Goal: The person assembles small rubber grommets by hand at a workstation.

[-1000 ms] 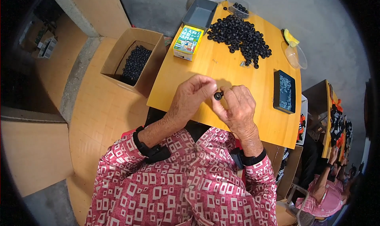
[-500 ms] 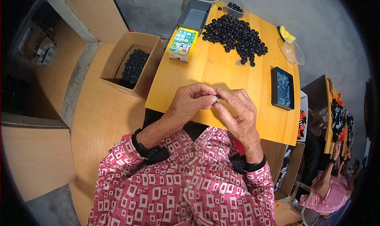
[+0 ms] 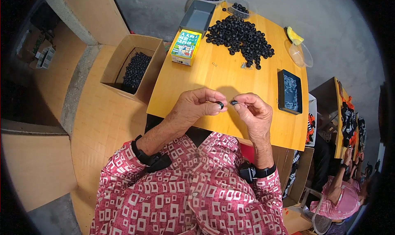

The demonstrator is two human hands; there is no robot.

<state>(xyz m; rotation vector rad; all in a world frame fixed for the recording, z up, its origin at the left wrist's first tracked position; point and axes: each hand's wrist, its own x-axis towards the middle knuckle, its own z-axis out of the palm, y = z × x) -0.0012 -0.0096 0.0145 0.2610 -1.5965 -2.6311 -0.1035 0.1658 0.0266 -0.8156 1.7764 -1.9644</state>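
Note:
Above the near edge of the yellow wooden table, my left hand (image 3: 196, 106) pinches a small round black part (image 3: 220, 105) with a hole in it, between thumb and fingertips. A short gap away, my right hand (image 3: 256, 112) grips a small dark piece (image 3: 234, 102) at its fingertips; its exact kind is too small to tell. Farther back on the table lies a pile of black ring-like parts (image 3: 242, 37). A few tiny springs (image 3: 246, 65) lie at the pile's near edge. A black tray (image 3: 280, 96) at the right holds many tiny shiny pieces.
A yellow-green carton (image 3: 186, 47) and a grey tray (image 3: 198, 16) stand at the table's left, with clear bowls (image 3: 238, 7) behind. A cardboard box (image 3: 110, 72) of black parts is left of the table. At the right, another person (image 3: 341, 196) sits by a second table.
My hands were together at the fingertips and have come apart, the right one moving rightward. The black part and the dark piece now show separately. The view has shifted slightly.

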